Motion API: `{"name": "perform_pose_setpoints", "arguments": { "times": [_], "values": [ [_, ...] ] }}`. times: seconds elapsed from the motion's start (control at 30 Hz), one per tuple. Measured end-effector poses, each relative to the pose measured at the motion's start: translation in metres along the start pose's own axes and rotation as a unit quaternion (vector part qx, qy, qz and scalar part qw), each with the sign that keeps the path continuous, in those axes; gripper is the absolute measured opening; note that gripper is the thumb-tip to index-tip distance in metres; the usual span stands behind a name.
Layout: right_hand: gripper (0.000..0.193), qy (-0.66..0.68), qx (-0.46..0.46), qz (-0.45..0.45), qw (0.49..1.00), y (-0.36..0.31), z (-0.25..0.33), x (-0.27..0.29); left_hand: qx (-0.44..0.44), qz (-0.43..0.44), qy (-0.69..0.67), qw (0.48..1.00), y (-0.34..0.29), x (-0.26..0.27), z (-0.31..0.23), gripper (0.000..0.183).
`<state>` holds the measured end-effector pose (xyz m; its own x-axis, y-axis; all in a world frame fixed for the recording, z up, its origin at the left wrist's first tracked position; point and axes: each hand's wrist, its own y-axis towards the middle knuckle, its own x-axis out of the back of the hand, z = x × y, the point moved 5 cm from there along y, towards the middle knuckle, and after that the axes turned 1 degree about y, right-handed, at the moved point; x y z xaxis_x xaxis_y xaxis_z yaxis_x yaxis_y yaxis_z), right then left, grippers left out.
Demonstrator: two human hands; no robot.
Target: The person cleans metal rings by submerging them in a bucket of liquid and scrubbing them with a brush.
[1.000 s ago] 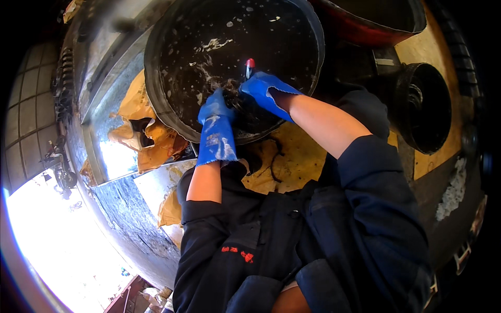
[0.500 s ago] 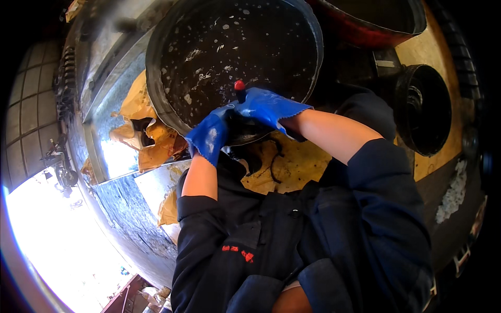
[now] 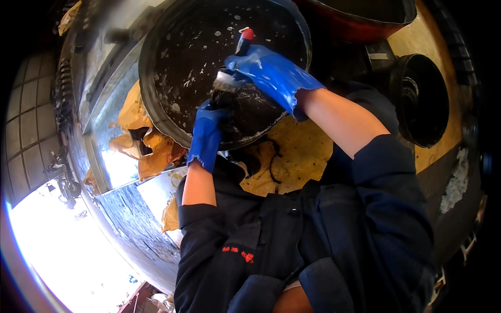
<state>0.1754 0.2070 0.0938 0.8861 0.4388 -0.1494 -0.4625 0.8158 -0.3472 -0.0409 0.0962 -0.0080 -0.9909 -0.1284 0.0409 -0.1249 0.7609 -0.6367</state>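
Observation:
Both of my hands wear blue rubber gloves and reach over a large round tub (image 3: 150, 99) of dark liquid with pale flecks of foam. My right hand (image 3: 255, 68) is closed round the handle of a paintbrush (image 3: 228, 80). The brush has a red handle end, a pale metal band and dark bristles pointing down toward my other hand. At the tub's near side my left hand (image 3: 207, 128) is curled just below the bristles. What its fingers hold is dark and cannot be made out against the liquid.
A red-sided drum (image 3: 355, 26) stands beyond the tub to the right. Nearer on the right lies a black bucket (image 3: 422, 101). Torn brown paper (image 3: 156, 156) sits left of the tub. Stained yellowish board (image 3: 297, 151) covers the floor near my legs.
The hands, close together before, have moved apart. My right hand has lifted the brush up and away, and its metal band and bristles now show. My left hand has turned more upright.

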Motion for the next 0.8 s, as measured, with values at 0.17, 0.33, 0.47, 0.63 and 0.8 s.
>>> {"name": "perform_pose_setpoints", "arguments": {
  "times": [0.17, 0.33, 0.47, 0.63, 0.8],
  "values": [
    [0.039, -0.23, -0.075, 0.027, 0.97, 0.003, -0.003, -0.036, -0.048, -0.045, -0.074, 0.995, 0.016, 0.007, -0.003, 0.046],
    [0.031, 0.007, -0.056, -0.037, 0.998, 0.03, -0.024, -0.022, -0.059, -0.019, -0.131, 0.99, 0.007, 0.008, 0.002, 0.048],
    [0.026, 0.144, -0.005, -0.064, 0.988, 0.025, -0.049, 0.0, -0.052, -0.005, -0.144, 0.988, -0.009, 0.003, -0.008, 0.046],
    [0.032, -0.083, -0.033, -0.134, 0.987, 0.04, -0.092, 0.022, -0.071, -0.005, -0.17, 0.983, -0.004, 0.004, -0.007, 0.047],
    [0.031, -0.144, -0.064, -0.096, 0.983, 0.037, -0.073, 0.009, -0.087, -0.024, -0.271, 0.958, 0.005, 0.031, -0.001, 0.038]
  ]
}}
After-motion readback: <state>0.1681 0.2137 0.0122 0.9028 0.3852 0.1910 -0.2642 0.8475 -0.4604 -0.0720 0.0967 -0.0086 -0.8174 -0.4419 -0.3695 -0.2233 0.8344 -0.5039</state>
